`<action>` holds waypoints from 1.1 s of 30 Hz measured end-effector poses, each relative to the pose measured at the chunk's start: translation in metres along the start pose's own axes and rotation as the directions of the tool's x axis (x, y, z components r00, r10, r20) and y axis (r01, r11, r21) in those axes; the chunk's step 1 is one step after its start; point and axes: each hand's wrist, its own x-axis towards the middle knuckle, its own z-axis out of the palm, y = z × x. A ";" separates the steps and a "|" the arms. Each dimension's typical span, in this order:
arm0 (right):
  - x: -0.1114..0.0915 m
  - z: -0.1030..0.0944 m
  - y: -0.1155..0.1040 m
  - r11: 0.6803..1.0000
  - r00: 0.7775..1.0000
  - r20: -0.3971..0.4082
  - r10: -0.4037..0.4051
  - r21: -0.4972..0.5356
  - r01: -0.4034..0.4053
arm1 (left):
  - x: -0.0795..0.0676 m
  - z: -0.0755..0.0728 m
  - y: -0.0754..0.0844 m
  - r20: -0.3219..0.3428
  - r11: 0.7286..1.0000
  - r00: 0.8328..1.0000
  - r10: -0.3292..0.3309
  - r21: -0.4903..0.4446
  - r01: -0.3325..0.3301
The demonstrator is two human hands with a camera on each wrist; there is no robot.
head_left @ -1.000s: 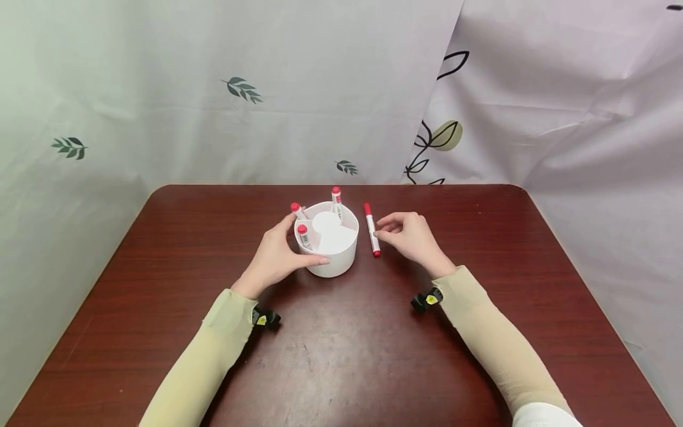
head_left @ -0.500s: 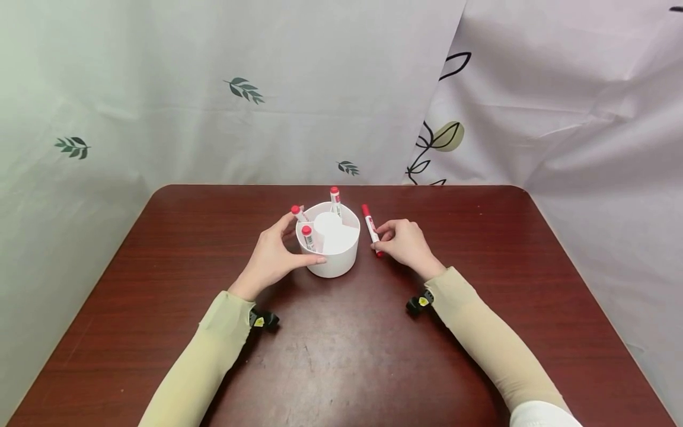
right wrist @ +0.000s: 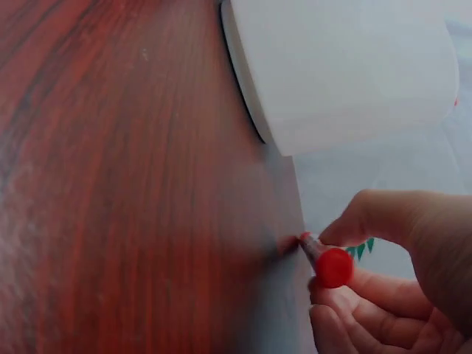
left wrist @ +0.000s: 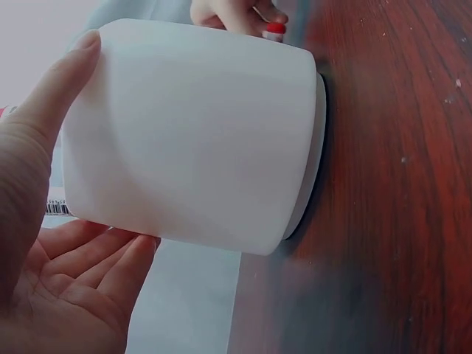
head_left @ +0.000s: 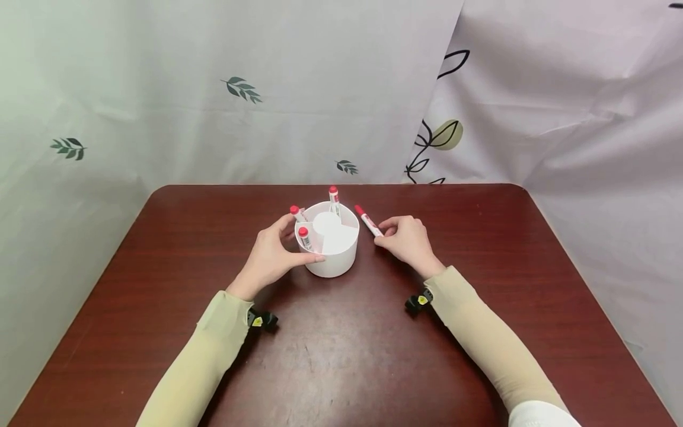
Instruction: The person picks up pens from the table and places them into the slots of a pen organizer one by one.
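Observation:
A round white desk organizer [head_left: 337,264] with inner dividers stands upright on the table. My left hand [head_left: 271,256] holds it from the left, thumb across the front wall and fingers round the back-left side. Three red-capped markers lean inside: one at the back [head_left: 334,197], one at the left [head_left: 297,213] and one at the front left [head_left: 305,238]. Right of the organizer, my right hand [head_left: 408,242] pinches another red-and-white marker [head_left: 368,222] between thumb and fingers. Its red end [right wrist: 335,267] faces the camera in the right wrist view; the far end is close to the tabletop.
The dark reddish-brown wooden table [head_left: 341,356] has rounded far corners. Behind it hangs a pale curtain [head_left: 299,118] with leaf prints. Black straps with yellow marks sit on both wrists, below light sleeves.
My right hand has closed on the marker that lay on the table, and the marker has turned, its far end swinging left towards the organizer. The left hand has stayed almost in place.

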 end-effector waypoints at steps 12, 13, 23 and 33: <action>-0.002 -0.026 -0.003 0.988 0.980 -0.191 -0.049 0.134 0.076 | 0.000 -0.001 -0.003 0.007 1.000 1.000 -0.011 -0.001 0.011; -0.002 -0.029 -0.004 0.987 0.977 -0.206 -0.057 0.137 0.086 | 0.000 -0.002 -0.003 0.005 1.000 1.000 -0.009 0.000 0.009; -0.014 -0.062 -0.016 0.950 0.960 -0.275 -0.056 0.282 0.136 | 0.001 -0.002 -0.001 0.014 1.000 1.000 -0.011 0.009 0.011; -0.025 -0.081 -0.034 0.890 0.948 -0.300 -0.108 0.396 0.227 | 0.002 -0.001 -0.004 0.009 1.000 1.000 -0.007 -0.002 0.007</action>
